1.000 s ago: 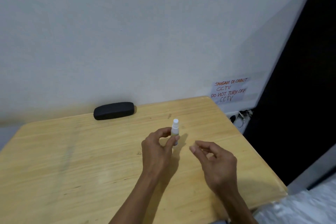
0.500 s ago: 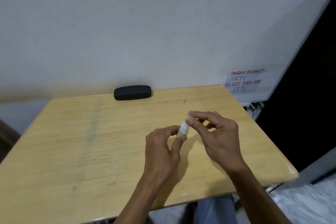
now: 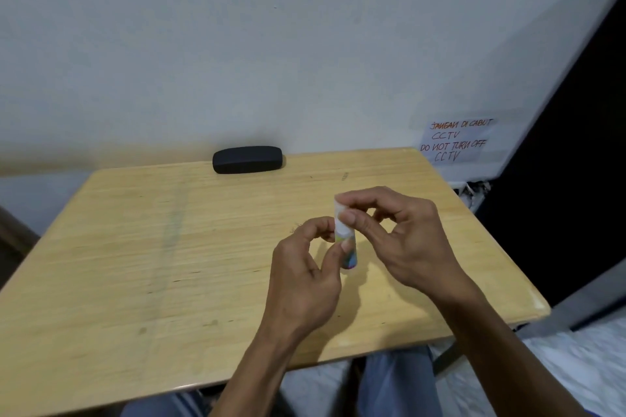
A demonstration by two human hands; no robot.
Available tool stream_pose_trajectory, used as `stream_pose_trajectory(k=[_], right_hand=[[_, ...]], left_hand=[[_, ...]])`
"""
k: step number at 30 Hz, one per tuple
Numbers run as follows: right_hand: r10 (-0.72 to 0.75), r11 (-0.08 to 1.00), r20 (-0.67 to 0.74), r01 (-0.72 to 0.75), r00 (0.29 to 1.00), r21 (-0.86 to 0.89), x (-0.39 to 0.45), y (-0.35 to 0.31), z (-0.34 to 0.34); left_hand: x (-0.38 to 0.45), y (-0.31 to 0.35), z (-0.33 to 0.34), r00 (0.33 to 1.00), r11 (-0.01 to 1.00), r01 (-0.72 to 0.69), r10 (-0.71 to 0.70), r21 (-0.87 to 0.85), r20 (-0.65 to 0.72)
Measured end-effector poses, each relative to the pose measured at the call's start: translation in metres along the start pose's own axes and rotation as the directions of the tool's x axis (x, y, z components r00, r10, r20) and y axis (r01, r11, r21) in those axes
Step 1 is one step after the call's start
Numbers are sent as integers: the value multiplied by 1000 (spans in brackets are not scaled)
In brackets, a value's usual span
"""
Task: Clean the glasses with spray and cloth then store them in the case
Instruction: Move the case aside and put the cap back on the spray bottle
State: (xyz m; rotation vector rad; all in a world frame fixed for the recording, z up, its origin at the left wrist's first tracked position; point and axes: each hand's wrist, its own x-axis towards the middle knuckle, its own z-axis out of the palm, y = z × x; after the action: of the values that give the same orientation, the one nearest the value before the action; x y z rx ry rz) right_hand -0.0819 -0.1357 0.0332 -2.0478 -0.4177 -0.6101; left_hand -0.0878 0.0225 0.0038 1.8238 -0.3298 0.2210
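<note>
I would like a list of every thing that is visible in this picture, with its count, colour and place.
spray bottle: 1, white with a coloured label, held upright over the table's middle right by both hands
case: 1, black, closed, at the table's far edge near the wall
table: 1, light wood, fills the middle of the view
note: 1, white with red handwriting, on the wall at right
wall: 1, pale grey, behind the table
left hand: 1, pinches the bottle's lower part
right hand: 1, pinches the bottle's top
Glasses and cloth: not in view.
</note>
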Motion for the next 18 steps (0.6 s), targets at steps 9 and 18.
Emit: stream_pose_trajectory(k=[9,18], right_hand=[[164,984,-39,-161,986,73,-10,11,16],[231,972,-202,-218,952,83,18,34,44]], left_hand=[[11,0,-11,999,993,26,-22,113,-42],[41,-53,-30,997,911,77,-59,404,-58]])
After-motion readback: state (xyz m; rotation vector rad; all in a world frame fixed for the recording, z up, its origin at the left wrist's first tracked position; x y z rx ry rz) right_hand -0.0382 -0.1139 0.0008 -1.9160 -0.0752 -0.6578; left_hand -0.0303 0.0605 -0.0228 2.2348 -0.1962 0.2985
